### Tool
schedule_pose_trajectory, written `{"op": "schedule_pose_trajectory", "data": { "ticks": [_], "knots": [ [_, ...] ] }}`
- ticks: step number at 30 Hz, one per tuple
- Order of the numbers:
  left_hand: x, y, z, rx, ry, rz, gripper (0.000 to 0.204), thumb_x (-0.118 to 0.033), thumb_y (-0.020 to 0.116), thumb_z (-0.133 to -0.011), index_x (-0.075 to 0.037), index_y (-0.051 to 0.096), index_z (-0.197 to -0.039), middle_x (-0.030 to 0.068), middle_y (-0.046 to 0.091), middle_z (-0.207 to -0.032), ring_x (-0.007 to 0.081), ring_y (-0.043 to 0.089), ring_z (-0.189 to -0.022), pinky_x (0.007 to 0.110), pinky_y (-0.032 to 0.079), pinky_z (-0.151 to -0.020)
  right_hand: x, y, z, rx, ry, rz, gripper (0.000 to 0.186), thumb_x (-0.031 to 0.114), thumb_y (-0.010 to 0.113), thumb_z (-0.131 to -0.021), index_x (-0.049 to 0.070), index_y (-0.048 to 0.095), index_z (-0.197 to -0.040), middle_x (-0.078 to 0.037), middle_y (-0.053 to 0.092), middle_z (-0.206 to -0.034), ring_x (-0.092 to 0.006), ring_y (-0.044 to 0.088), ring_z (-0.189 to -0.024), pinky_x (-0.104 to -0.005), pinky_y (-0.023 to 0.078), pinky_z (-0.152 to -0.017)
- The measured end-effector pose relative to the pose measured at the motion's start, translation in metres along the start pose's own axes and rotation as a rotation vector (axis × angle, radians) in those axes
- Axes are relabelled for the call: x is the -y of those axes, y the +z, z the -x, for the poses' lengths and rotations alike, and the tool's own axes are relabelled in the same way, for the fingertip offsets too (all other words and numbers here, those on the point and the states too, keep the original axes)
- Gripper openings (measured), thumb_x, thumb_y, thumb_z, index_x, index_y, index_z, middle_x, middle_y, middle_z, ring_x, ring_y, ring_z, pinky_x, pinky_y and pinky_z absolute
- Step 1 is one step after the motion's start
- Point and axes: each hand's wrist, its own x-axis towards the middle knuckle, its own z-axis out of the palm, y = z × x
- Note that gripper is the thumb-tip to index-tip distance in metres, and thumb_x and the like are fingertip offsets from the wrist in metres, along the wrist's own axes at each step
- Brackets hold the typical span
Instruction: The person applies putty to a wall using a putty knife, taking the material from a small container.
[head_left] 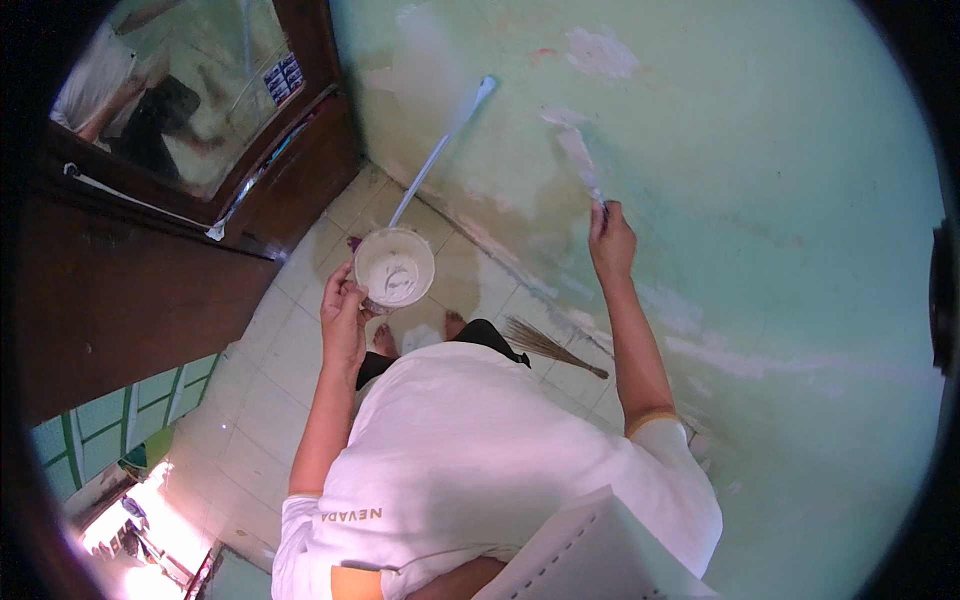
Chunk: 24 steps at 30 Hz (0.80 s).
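My left hand (345, 308) grips a round white plastic tub (429, 268) by its side, the fingers curled against the rim. Some white paste (399, 281) coats the bottom and inner wall of the tub. Out to the right, my right hand (612, 243) is closed round the handle of a putty knife (577, 158). Its blade lies at the pale green wall (790, 230), over a whitish smear. Most of the handle is hidden inside my fingers.
A light blue pole (436, 152) leans against the wall beyond the tub. On the tiled floor (245, 400) lies a stick broom (553, 349) by the wall's foot. A dark wooden cabinet (140, 280) with a mirror (190, 100) stands at the left. Another white patch (601, 53) marks the wall higher up.
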Motion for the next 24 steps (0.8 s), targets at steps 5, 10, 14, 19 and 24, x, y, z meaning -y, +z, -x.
{"op": "schedule_pose_trajectory", "data": {
  "ticks": [5, 10, 14, 19, 24],
  "knots": [
    [-0.006, 0.000, -0.002, 0.029, -0.008, -0.039, 0.050, -0.011, 0.056, -0.090, -0.003, 0.042, -0.138, 0.0035, 0.054, -0.105, 0.0176, 0.059, -0.100, 0.040, 0.058, -0.078, 0.022, 0.044, -0.036, 0.015, -0.032, -0.074, 0.026, 0.034, 0.054, -0.098, 0.008, 0.054, -0.099, -0.016, 0.065, -0.074, -0.0363, 0.065, -0.066, -0.0475, 0.050, -0.056],
    [-0.009, 0.005, -0.002, 0.041, 0.014, -0.040, 0.051, -0.009, 0.056, -0.090, -0.002, 0.042, -0.139, 0.0034, 0.054, -0.103, 0.0168, 0.059, -0.098, 0.040, 0.058, -0.076, 0.007, 0.054, -0.055, -0.073, 0.015, -0.045, 0.028, 0.036, 0.055, -0.098, 0.008, 0.055, -0.099, -0.016, 0.065, -0.073, -0.0373, 0.066, -0.067, -0.0472, 0.050, -0.056],
    [-0.006, 0.002, -0.003, 0.017, 0.005, -0.026, 0.052, -0.009, 0.055, -0.090, -0.002, 0.041, -0.139, 0.0038, 0.054, -0.103, 0.0178, 0.059, -0.100, 0.041, 0.058, -0.079, -0.007, 0.043, -0.025, -0.059, 0.097, -0.050, 0.027, 0.035, 0.056, -0.098, 0.008, 0.056, -0.097, -0.017, 0.065, -0.072, -0.0388, 0.064, -0.064, -0.0481, 0.048, -0.056],
    [-0.008, -0.006, 0.001, -0.047, -0.024, -0.022, 0.052, -0.010, 0.056, -0.089, -0.003, 0.042, -0.140, 0.0042, 0.054, -0.103, 0.0177, 0.059, -0.099, 0.043, 0.058, -0.080, 0.011, 0.040, -0.015, 0.037, 0.054, -0.122, 0.027, 0.034, 0.056, -0.098, 0.007, 0.055, -0.097, -0.017, 0.065, -0.073, -0.0393, 0.064, -0.067, -0.0480, 0.049, -0.058],
    [-0.006, -0.005, -0.003, -0.011, -0.011, -0.023, 0.052, -0.009, 0.057, -0.089, -0.003, 0.042, -0.139, 0.0033, 0.054, -0.106, 0.0159, 0.058, -0.098, 0.040, 0.058, -0.077, 0.033, 0.060, -0.049, -0.045, 0.025, -0.169, 0.027, 0.034, 0.054, -0.098, 0.007, 0.055, -0.097, -0.016, 0.066, -0.077, -0.0378, 0.065, -0.069, -0.0476, 0.050, -0.059]
  ]
}}
